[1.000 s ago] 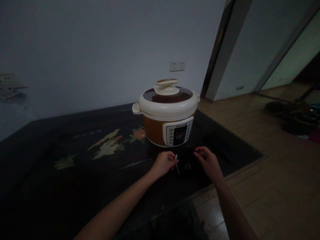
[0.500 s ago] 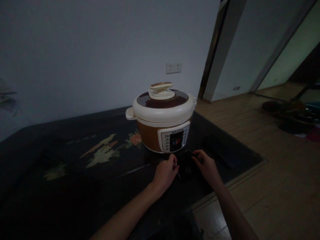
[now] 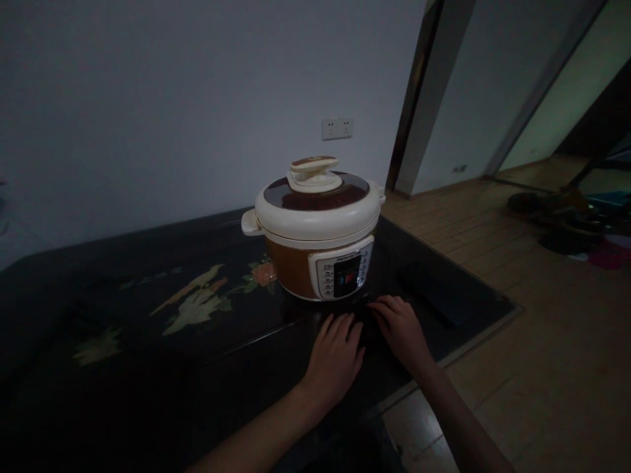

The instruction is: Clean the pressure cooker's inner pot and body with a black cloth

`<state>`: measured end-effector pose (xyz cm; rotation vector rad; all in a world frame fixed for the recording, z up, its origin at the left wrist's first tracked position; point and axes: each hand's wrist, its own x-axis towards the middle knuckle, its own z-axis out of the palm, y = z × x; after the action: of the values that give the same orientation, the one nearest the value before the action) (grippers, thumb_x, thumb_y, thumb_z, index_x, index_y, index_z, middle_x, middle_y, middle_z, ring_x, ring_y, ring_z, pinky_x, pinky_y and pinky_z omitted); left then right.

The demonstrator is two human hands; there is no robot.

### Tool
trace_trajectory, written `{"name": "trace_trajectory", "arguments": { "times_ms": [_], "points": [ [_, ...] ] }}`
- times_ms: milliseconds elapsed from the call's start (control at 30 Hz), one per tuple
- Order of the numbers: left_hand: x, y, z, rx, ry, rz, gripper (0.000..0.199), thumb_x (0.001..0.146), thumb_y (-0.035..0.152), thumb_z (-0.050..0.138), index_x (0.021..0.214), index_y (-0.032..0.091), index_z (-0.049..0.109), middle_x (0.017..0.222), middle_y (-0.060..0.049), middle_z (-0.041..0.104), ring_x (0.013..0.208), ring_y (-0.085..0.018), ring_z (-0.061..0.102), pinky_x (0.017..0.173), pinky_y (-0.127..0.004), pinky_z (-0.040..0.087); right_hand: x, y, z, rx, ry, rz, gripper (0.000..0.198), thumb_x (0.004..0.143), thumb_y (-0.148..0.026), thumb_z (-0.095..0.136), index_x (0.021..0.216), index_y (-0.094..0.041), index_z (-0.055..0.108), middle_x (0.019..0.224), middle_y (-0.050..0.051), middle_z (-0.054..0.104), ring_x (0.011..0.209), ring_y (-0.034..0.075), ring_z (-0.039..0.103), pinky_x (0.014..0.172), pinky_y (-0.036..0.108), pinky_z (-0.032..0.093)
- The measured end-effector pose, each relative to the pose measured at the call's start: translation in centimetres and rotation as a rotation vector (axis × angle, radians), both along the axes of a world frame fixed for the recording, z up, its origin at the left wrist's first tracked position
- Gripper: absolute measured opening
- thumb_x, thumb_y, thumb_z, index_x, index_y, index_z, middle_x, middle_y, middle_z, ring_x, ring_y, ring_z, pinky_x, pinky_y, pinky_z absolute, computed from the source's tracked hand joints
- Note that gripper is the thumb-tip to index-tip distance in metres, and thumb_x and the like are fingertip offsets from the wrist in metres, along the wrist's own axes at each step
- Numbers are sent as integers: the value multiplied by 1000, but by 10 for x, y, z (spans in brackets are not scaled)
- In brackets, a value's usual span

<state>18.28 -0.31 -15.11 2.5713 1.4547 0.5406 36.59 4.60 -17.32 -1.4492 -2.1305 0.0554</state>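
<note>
A cream and brown electric pressure cooker [image 3: 288, 259] stands upright on the dark tabletop [image 3: 236, 374], its lid on and its control panel facing me. In front of it, my left hand [image 3: 335, 358] lies palm down with fingers stretched and slightly apart. To its right, my right hand [image 3: 401, 328] has thumb and fingers brought together just below the panel. Whatever sits at those fingertips is dark and blends into the tabletop, so I cannot make it out. Neither hand touches the cooker.
Right of the cooker lies a dark flat rectangular object [image 3: 436, 299] near the table's edge. A pale bird-and-flower pattern [image 3: 197, 305] decorates the tabletop on the left. Behind is a wall with sockets [image 3: 337, 129]. Tiled floor [image 3: 557, 341] and blurred clutter [image 3: 572, 223] are at the right.
My left hand has gone from a closed grip on something thin and light to lying flat with fingers stretched. My right hand has shifted slightly left. The view has moved a little.
</note>
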Motion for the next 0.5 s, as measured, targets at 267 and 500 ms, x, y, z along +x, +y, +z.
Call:
{"name": "trace_trajectory", "arguments": {
  "times_ms": [267, 500],
  "points": [
    [-4, 1, -6, -33, 6, -10, 41, 91, 26, 51, 130, 13, 54, 142, -18, 50, 133, -29, 46, 115, -52, 28, 1, 4, -3, -48, 28, 16, 29, 93, -17, 43, 105, -21, 70, 106, 10, 68, 98, 25, 58, 84, 40, 46],
    [-8, 2, 14, -53, -87, -55, 42, 91, 25, 52, 132, 17, 51, 139, -15, 54, 129, -26, 50, 114, -50, 31, 4, 6, 2, -18, 129, 0, 26, 95, -28, 44, 100, -21, 69, 104, 9, 68, 97, 24, 61, 85, 39, 49]
  ]
}}
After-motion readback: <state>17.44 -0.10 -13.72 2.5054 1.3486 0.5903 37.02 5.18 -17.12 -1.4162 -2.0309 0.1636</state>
